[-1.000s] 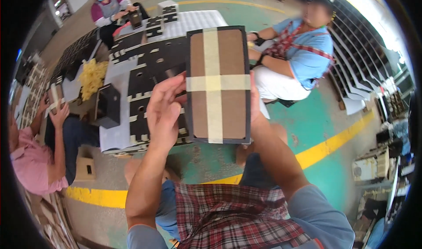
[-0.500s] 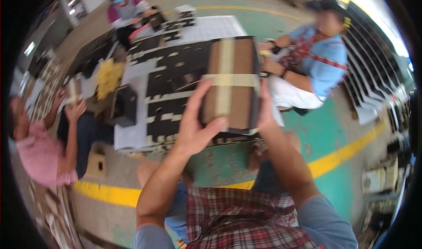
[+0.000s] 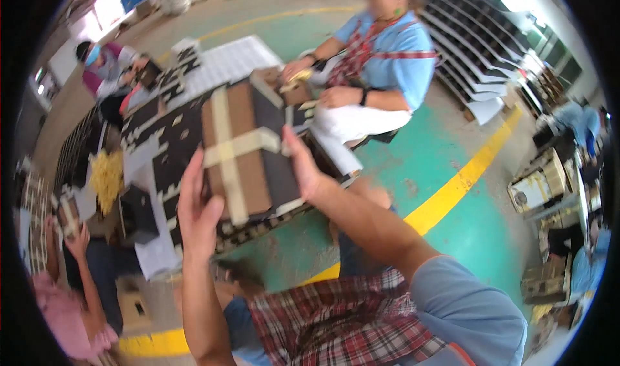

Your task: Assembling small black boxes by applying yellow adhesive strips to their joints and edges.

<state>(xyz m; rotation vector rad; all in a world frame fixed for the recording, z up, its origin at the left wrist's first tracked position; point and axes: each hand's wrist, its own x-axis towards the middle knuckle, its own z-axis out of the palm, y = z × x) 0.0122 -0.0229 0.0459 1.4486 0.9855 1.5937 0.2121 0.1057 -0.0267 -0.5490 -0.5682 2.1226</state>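
Observation:
Between my two hands is a box [image 3: 253,184] with a brown face and black sides. Two pale tape strips cross on its brown face, and one folds over onto the black side. My left hand [image 3: 201,208] presses against the box's left side, thumb near its lower left corner. Against the black right side rests my right hand [image 3: 301,166], its fingers partly hidden behind the box. The box is tilted, held above a table [image 3: 226,53] spread with black sheets [image 3: 139,133] that carry pale tape pieces.
Across the table's right side sits a person in a blue shirt [image 3: 400,75], handling a brown piece. Another person works at the far left; a third, in a pink shirt [image 3: 68,301], holds a taped box. Yellow scraps [image 3: 106,179] and a black box [image 3: 139,214] lie left.
My view has swung to the right, so the table and people appear further left. The box stays between my hands and now turns more of its black right side toward me.

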